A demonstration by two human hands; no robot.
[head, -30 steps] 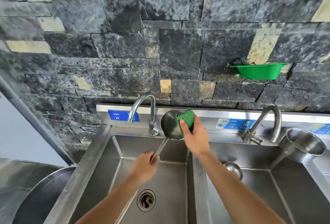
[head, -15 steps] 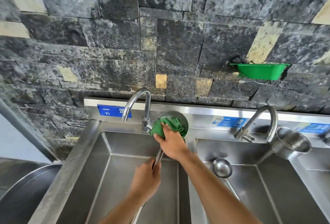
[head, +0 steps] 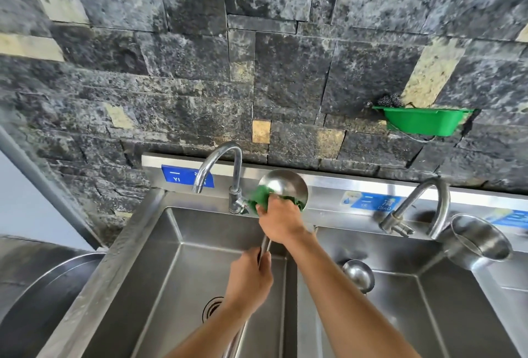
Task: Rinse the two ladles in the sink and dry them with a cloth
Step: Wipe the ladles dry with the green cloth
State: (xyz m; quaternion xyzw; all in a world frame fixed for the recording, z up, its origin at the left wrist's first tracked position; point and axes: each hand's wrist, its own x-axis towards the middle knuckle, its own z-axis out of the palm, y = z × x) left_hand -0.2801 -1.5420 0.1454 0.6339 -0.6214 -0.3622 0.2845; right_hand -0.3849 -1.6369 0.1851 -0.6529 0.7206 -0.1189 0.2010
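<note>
I am watching the right hand [head: 281, 222] gripping the green cloth [head: 258, 199] against the bowl of the ladle [head: 285, 183], the left hand [head: 251, 280] clutching its handle above the left basin [head: 177, 286], the second ladle [head: 358, 273] lying in the right basin [head: 428, 300], and a blue label [head: 174, 176] reading "YI" behind the tap [head: 235, 175].

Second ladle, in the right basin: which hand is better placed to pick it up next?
Probably the right hand: it holds only the cloth, and its arm passes beside the second ladle. The left hand grips the handle of the first ladle.
</note>
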